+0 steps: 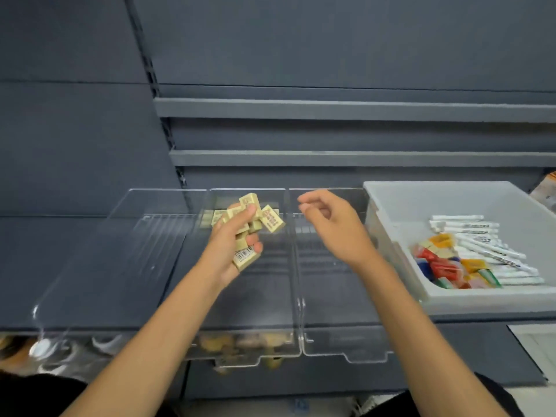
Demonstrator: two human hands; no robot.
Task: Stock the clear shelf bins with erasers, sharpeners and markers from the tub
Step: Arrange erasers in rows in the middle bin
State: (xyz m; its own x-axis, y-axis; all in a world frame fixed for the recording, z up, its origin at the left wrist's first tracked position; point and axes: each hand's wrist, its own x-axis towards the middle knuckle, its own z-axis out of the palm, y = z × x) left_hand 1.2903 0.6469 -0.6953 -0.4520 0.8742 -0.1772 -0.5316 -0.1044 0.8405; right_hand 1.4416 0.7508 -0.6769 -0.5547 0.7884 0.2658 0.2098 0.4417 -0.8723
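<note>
Dark grey shelf (45, 251) carries clear bins (120, 251); the tub (451, 299) sits at its right end, holding markers (487, 251). The left hand (231, 245) has its fingers (257, 246) clamped on erasers (272, 222) above the middle bin (246, 189). The right hand (334, 227) hovers beside it, loosely curled, empty.
</note>
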